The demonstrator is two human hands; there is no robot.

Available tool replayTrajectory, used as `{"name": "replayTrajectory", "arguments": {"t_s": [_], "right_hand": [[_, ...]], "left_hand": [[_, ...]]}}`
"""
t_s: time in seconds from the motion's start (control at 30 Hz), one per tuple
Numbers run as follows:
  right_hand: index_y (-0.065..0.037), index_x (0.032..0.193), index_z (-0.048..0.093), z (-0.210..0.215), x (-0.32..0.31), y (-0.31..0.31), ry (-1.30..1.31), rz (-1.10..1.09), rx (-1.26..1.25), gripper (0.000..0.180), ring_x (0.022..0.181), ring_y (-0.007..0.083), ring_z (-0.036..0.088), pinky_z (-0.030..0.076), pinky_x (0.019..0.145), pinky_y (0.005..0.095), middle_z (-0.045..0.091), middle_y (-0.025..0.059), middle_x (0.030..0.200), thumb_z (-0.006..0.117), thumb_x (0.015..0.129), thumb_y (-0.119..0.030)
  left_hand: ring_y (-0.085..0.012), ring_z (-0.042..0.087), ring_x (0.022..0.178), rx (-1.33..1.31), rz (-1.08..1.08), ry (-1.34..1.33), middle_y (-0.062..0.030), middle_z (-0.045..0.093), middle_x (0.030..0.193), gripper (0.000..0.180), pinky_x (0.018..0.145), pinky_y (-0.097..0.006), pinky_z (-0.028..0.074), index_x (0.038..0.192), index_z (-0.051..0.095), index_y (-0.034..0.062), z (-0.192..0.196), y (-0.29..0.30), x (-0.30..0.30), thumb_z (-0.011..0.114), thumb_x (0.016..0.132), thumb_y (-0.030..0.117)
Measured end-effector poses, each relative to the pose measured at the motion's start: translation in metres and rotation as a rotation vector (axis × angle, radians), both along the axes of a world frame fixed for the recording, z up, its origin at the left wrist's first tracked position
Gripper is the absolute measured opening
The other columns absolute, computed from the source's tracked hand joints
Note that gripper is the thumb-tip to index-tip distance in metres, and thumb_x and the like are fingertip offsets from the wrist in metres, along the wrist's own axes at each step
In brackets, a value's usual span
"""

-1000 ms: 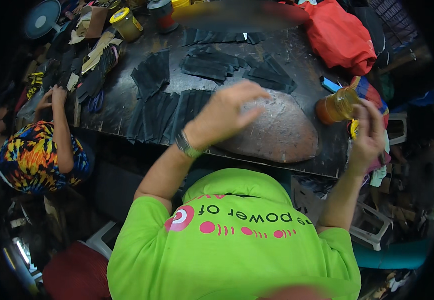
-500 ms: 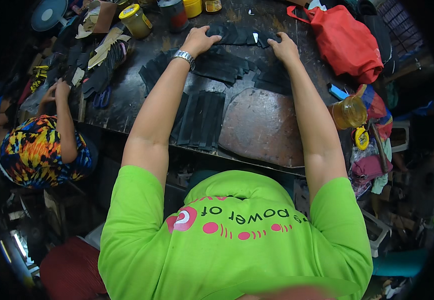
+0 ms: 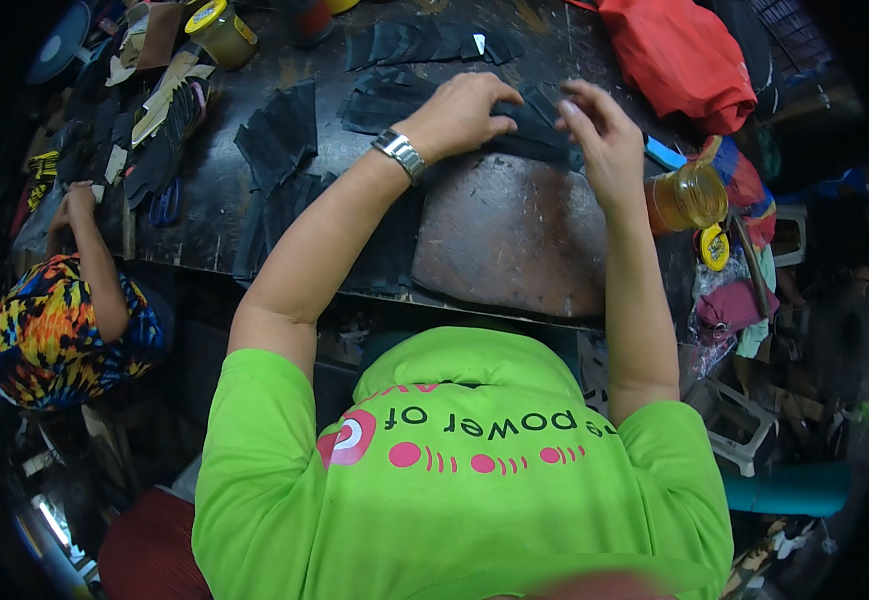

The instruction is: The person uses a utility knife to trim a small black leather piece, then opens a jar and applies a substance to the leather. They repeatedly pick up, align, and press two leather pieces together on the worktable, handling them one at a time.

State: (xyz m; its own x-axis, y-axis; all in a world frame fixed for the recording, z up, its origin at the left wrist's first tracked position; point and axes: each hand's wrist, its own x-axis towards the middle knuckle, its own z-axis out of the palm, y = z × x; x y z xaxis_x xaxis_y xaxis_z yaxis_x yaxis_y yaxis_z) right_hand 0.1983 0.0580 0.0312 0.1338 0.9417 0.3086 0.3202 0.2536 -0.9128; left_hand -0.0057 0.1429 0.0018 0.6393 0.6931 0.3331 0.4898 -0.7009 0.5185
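Note:
My left hand [image 3: 466, 115], with a watch [image 3: 400, 152] on its wrist, hovers over the middle of the table with thumb and fingers apart. Facing it is my right hand [image 3: 604, 140], fingers loosely bent and spread. Between them lies a bunch of dark strips [image 3: 539, 128], and neither hand visibly grips it. Beyond them a row of overlapping black strips [image 3: 424, 45] bears a small white tag. Other black strips [image 3: 379, 98] lie partly behind my left hand, and a fanned bunch [image 3: 279, 140] lies left of it. A worn brown board [image 3: 504, 235] sits nearer me.
A jar of amber liquid [image 3: 689, 198] stands by my right forearm, near a red bag [image 3: 674, 60]. At the far left are a yellow-lidded jar [image 3: 220, 35], scissors [image 3: 164, 203] and scraps. A co-worker in a patterned shirt [image 3: 59, 330] sits on the left.
Both hands have left the far row of strips and come nearer me, closer together, over the bunch behind the board. The far row stays on the table. The whole view has shifted slightly.

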Motion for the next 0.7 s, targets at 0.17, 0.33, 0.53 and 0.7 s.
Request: {"name": "replayTrajectory", "arguments": {"t_s": [0.17, 0.33, 0.53, 0.7], "right_hand": [[0.002, 0.108, 0.071, 0.026, 0.024, -0.099, 0.030, -0.069, 0.156, 0.013, 0.080, 0.0076, 0.058, 0.047, 0.073, 0.0227, 0.065, 0.0026, 0.096, 0.066, 0.099, -0.007], [0.000, 0.110, 0.072, 0.041, 0.097, -0.141, -0.108, -0.383, 0.250, 0.030, 0.085, 0.0078, 0.059, 0.043, 0.073, 0.0216, 0.068, 0.0026, 0.099, 0.056, 0.108, -0.025], [-0.001, 0.130, 0.063, 0.020, 0.141, -0.158, 0.057, -0.506, 0.208, 0.032, 0.093, 0.0078, 0.061, 0.050, 0.083, 0.0213, 0.065, 0.0018, 0.106, 0.068, 0.099, -0.006], [-0.002, 0.128, 0.065, 0.015, 0.183, -0.176, -0.327, -0.694, 0.080, 0.034, 0.093, 0.0149, 0.066, 0.053, 0.082, 0.0288, 0.070, 0.0083, 0.100, 0.070, 0.095, -0.009]], "left_hand": [[-0.0332, 0.064, 0.116, 0.069, -0.085, 0.139, -0.0160, 0.070, 0.121, 0.032, 0.101, -0.044, 0.050, 0.117, 0.074, 0.0046, -0.001, -0.011, 0.020, 0.074, 0.090, 0.021], [-0.0321, 0.067, 0.108, 0.032, -0.040, 0.169, -0.0148, 0.071, 0.118, 0.034, 0.095, -0.043, 0.052, 0.119, 0.073, 0.0058, 0.008, -0.017, 0.034, 0.074, 0.090, 0.023], [-0.0305, 0.067, 0.112, -0.134, -0.265, -0.152, -0.0163, 0.068, 0.123, 0.048, 0.095, -0.040, 0.054, 0.128, 0.069, 0.0037, 0.026, -0.048, 0.085, 0.079, 0.087, 0.027], [-0.0295, 0.058, 0.131, -0.164, -0.310, -0.191, -0.0143, 0.054, 0.148, 0.085, 0.107, -0.042, 0.049, 0.153, 0.045, 0.0107, 0.020, -0.067, 0.141, 0.085, 0.081, 0.033]]}}
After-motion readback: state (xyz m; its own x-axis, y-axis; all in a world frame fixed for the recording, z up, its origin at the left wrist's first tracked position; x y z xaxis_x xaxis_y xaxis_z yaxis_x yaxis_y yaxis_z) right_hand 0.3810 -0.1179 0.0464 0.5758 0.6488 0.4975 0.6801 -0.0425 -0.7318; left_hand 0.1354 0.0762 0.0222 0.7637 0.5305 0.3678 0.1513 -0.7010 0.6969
